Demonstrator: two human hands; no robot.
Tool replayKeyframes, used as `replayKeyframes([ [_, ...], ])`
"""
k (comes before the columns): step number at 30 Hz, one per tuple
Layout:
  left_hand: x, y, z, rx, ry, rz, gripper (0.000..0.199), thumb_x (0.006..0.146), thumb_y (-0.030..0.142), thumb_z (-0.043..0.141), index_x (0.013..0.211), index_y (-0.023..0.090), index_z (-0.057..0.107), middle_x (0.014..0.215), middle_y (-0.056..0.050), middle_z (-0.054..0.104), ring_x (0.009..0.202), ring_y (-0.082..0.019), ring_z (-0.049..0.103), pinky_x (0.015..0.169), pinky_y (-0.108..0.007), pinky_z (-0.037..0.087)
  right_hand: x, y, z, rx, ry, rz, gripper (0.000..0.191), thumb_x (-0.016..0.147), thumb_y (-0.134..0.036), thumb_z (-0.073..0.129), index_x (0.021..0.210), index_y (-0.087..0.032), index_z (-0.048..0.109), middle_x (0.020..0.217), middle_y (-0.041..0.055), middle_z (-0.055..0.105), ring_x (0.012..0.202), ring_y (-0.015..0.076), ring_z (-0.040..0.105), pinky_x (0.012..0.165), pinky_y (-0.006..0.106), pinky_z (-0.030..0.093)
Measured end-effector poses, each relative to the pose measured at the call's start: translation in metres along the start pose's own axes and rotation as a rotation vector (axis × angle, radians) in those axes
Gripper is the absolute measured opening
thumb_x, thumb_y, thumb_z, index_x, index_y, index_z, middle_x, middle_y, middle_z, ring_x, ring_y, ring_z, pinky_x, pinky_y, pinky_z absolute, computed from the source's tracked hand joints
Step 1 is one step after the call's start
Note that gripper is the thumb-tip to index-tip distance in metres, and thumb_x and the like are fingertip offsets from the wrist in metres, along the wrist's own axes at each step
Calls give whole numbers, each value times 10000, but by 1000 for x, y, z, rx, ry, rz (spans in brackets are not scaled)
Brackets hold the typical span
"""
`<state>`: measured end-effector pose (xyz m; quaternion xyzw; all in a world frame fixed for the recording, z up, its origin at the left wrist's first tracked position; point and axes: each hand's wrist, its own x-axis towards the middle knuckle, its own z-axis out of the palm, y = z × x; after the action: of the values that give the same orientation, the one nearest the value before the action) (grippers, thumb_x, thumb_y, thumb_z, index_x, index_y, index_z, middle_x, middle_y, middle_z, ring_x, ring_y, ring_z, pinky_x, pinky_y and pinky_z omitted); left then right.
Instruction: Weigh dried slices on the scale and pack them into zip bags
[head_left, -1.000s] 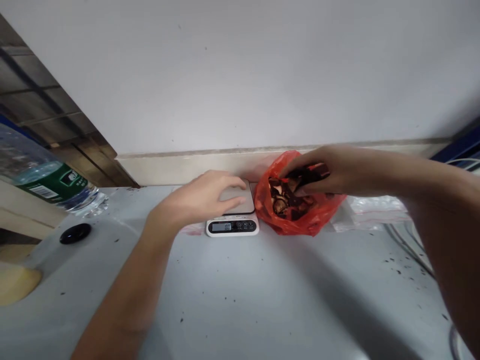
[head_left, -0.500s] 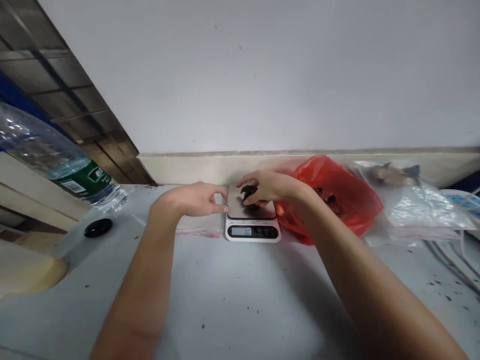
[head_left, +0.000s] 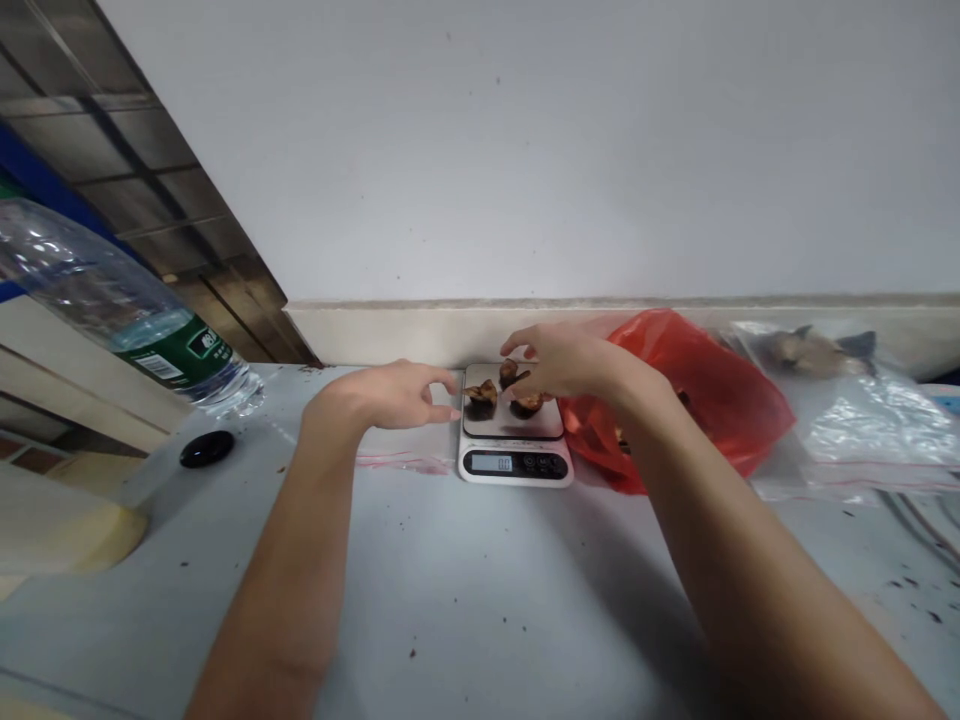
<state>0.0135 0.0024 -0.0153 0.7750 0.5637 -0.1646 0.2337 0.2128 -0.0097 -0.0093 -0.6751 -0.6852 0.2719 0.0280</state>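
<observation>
A white digital kitchen scale stands by the wall, its display reading 0.0. Three curled, dark brown dried pieces lie on its metal plate; their exact kind is unclear. My right hand hovers over the plate's right side, fingers apart, partly covering two of the pieces. Whether a fingertip touches one I cannot tell. At the scale's left edge is my left hand, thumb and forefinger spread around nothing. Beneath it lies a flat clear zip bag. The red plastic bag, right of the scale, holds more brown pieces.
Right of the red bag lie clear zip bags with a brownish lump inside, and grey cables. A large water bottle and a black oval object are on the left. The wall rises directly behind the scale.
My right hand has let go of the dark dried pieces, which now lie spread on the plate, and has lifted slightly. My left hand stays by the scale. The view has shifted slightly.
</observation>
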Motion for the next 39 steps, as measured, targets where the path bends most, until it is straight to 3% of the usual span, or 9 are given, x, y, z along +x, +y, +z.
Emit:
replayKeyframes([
  [7,1,2,-2,-25,37,3,497,907,514,533,1324,266,644,1225,-80,748,1005,-243,713,838,-310,512,2,17,-5,140,58,-66,341,935,-287,749,1268,-222,718,1166,47,796,871,168,741,673,228,533],
  [11,-1,0,-5,22,-63,-38,430,758,489,684,1112,245,692,1137,-64,772,944,-247,722,734,-287,500,-1,25,-9,196,167,-73,176,949,-221,700,1109,-199,769,1025,52,804,837,170,722,680,232,508],
  [15,1,-2,-3,26,-152,-88,474,556,430,782,975,237,673,1056,-40,784,891,-249,711,694,-276,485,8,26,-2,365,276,-111,258,913,-100,635,1119,-175,772,998,66,785,758,154,679,687,246,501],
  [19,4,-2,1,4,-170,-72,360,522,244,599,877,245,654,853,19,758,763,-206,655,597,-254,421,19,22,10,471,284,-176,266,950,-136,584,1147,-155,762,944,70,755,731,142,629,723,265,504],
  [23,1,-2,1,9,-114,-53,368,510,180,522,851,246,642,754,32,684,670,-181,582,538,-250,356,24,21,16,509,213,-167,324,975,-168,541,1212,-183,761,968,73,744,808,173,642,770,300,521],
  [29,-7,-7,-5,11,6,-70,338,614,118,523,920,244,593,734,22,577,642,-178,513,549,-268,335,28,23,24,556,183,-282,312,1003,-235,543,1211,-155,762,1289,112,742,1173,219,654,1074,347,462],
  [33,-10,-10,-9,-55,83,-43,280,685,115,548,935,240,552,834,-7,631,712,-192,565,591,-280,387,22,20,21,506,129,-288,302,1020,-244,555,1243,-174,747,1287,112,741,1141,223,670,1026,341,499],
  [39,-15,-8,-13,-187,265,53,251,727,199,551,975,232,541,994,-56,676,873,-217,664,741,-314,484,15,23,11,429,144,-248,307,1040,-176,512,1262,-192,722,1238,101,757,1108,205,691,898,287,538],
])
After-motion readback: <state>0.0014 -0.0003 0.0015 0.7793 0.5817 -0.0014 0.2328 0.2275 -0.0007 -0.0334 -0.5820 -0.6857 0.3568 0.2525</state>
